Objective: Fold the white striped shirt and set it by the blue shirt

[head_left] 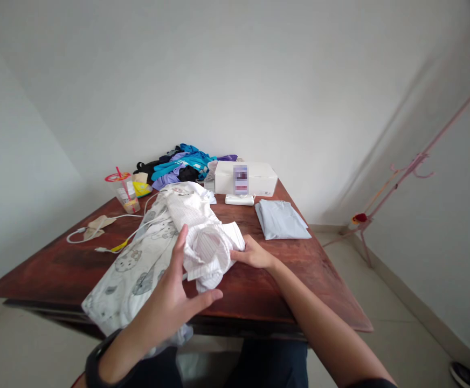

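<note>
A white striped garment (208,249), bunched and crumpled, is held up over the near part of the table. My right hand (253,253) pinches its right side between thumb and fingers. On the other side, my left hand (180,288) is open, thumb and fingers spread wide beside the cloth; whether its fingers touch it is hard to tell. Under and left of the garment lies a white cloth with grey cartoon prints (138,269), its near end hanging over the table edge. More of the striped fabric stretches back from my hands.
The brown wooden table (283,280) holds a folded grey cloth (282,219), a white box (225,178) with a phone (241,180) on a white stand (239,200), piled clothes (190,164), a plastic cup (128,196) and white cables (138,226). A pink rack (421,156) stands right.
</note>
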### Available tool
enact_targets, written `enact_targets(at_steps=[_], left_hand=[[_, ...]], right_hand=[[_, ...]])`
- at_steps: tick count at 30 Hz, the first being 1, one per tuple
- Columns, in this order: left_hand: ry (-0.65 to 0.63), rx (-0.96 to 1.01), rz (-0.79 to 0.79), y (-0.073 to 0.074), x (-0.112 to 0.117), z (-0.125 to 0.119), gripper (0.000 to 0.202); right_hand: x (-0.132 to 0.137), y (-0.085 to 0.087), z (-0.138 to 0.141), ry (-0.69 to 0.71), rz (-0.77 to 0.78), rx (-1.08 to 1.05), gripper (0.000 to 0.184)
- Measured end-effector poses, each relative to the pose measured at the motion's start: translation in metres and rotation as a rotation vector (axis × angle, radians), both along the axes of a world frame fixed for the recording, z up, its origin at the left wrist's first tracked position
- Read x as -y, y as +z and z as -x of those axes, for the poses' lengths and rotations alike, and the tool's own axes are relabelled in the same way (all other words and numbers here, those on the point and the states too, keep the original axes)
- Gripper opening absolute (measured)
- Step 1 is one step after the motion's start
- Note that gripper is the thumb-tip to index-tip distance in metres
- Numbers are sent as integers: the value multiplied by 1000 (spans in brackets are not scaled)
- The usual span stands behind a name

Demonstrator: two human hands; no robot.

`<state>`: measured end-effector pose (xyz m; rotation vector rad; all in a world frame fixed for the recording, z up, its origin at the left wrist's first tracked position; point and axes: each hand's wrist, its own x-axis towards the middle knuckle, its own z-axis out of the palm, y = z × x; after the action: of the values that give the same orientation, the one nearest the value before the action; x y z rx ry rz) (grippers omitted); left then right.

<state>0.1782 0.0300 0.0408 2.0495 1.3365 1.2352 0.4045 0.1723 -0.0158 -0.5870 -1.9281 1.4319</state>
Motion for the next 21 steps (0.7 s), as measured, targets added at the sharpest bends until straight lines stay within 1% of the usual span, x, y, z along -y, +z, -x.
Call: enact_targets(at_steps=[1, 2, 4, 5, 6, 7, 11, 13, 15, 17, 18, 19, 21], left_hand=[[45, 17, 2, 6, -4, -4, 104], [70, 52, 29, 12, -8, -7, 88], [79, 92, 88, 23, -17, -10, 43], [79, 91, 103, 26, -20, -11, 24], [88, 91, 106, 29, -23, -13, 13], [103, 96, 98, 31, -25, -14, 11], [160, 121, 48, 34, -27, -22, 15], [178, 123, 36, 34, -24, -23, 15], [164, 137, 42, 34, -19, -23, 17], [104, 142, 80, 32, -11, -20, 25], [68, 143, 104, 32, -6, -19, 29], [31, 144, 130, 32, -1, -17, 31], [-20, 154, 186, 32, 9, -15, 31]], right_hand=[[0, 0, 1, 21, 1, -1, 51], [0, -1, 1, 41, 5, -5, 53], [0, -1, 1, 67, 12, -18, 58], [0, -1, 1, 76, 17, -25, 60], [0, 0, 0, 89, 24, -31, 62], [0, 2, 0, 111, 33, -38, 64], [5, 11, 0, 210, 44, -94, 74], [8, 13, 1, 195, 30, -120, 74], [10, 13, 2, 131, 14, -122, 64], [10, 12, 1, 77, 3, -103, 48], [10, 12, -1, 75, 8, -89, 43], [9, 12, -3, 93, 22, -73, 41], [9, 12, -8, 182, 71, -30, 42]])
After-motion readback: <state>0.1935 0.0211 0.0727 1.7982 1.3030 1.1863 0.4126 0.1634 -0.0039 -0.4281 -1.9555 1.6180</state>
